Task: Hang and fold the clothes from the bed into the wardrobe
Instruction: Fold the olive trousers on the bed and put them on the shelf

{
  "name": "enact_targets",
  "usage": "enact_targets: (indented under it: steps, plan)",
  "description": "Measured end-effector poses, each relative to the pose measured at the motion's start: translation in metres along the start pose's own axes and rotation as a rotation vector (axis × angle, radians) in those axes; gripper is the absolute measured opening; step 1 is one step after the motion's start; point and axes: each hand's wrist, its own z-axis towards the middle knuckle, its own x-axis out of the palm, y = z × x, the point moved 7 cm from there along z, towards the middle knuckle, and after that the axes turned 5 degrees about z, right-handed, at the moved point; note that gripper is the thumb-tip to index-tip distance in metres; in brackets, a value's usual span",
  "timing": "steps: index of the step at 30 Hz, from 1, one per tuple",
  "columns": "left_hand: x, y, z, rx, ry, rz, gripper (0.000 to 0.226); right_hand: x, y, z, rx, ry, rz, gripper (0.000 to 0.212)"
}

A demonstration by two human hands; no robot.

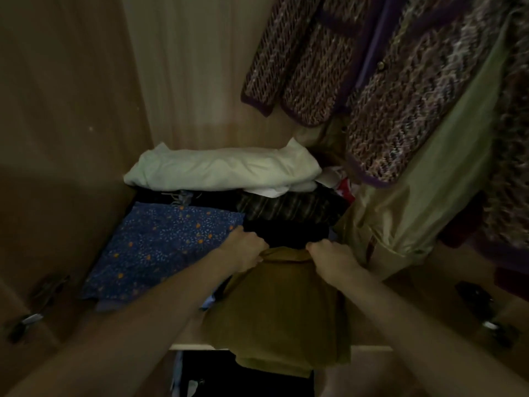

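I look down into a dim wardrobe. A folded mustard-brown garment (282, 310) lies on the shelf, its near end hanging over the shelf's front edge (194, 346). My left hand (244, 249) grips its far left corner and my right hand (333, 257) grips its far right corner, fingers curled into the cloth. Just beyond my hands lies a dark folded garment (289, 232).
A blue floral cloth (160, 247) lies folded at the left, a white folded bundle (220, 167) at the back on a dark pile. Knitted purple cardigans (380, 90) and a pale green garment (423, 202) hang at the right. Door hinges (31, 319) sit at both sides.
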Motion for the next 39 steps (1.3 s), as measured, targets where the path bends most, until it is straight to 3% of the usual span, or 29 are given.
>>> enact_targets:
  steps: [6, 9, 12, 14, 16, 18, 23, 30, 33, 39]
  plan:
    - [0.037, 0.008, 0.041, -0.141, 0.026, 0.117, 0.031, 0.051, -0.015, 0.054, 0.182, -0.098, 0.144, 0.032]
    - [0.034, 0.000, 0.036, -0.222, -0.240, -0.002, 0.050, 0.050, -0.019, 0.055, 0.259, -0.276, 0.189, 0.047]
    - [0.046, -0.029, 0.016, -0.166, -0.493, -0.259, 0.034, 0.050, -0.007, 0.033, 0.211, -0.481, 0.314, 0.052]
    - [0.077, -0.040, 0.011, -0.166, -0.415, -0.357, 0.038, 0.075, -0.001, 0.022, 0.208, -0.407, 0.339, 0.050]
    - [0.106, -0.034, 0.008, -0.273, -0.270, -0.570, 0.053, 0.109, 0.001, 0.019, 0.226, -0.185, 0.352, 0.069]
    - [0.121, -0.030, 0.009, -0.311, -0.172, -0.632, 0.064, 0.132, -0.002, 0.022, 0.231, -0.055, 0.374, 0.085]
    - [0.125, -0.036, 0.013, -0.310, -0.034, -0.576, 0.079, 0.135, -0.007, 0.031, 0.214, -0.070, 0.383, 0.082]
    - [0.131, -0.032, 0.022, -0.337, 0.021, -0.517, 0.071, 0.134, -0.011, 0.039, 0.233, -0.067, 0.406, 0.080]
    - [0.131, -0.030, 0.024, -0.347, 0.022, -0.516, 0.071, 0.134, -0.012, 0.041, 0.234, -0.066, 0.411, 0.067]
    - [0.118, -0.033, 0.018, -0.385, -0.069, -0.429, 0.075, 0.131, -0.009, 0.040, 0.200, -0.065, 0.422, 0.068]
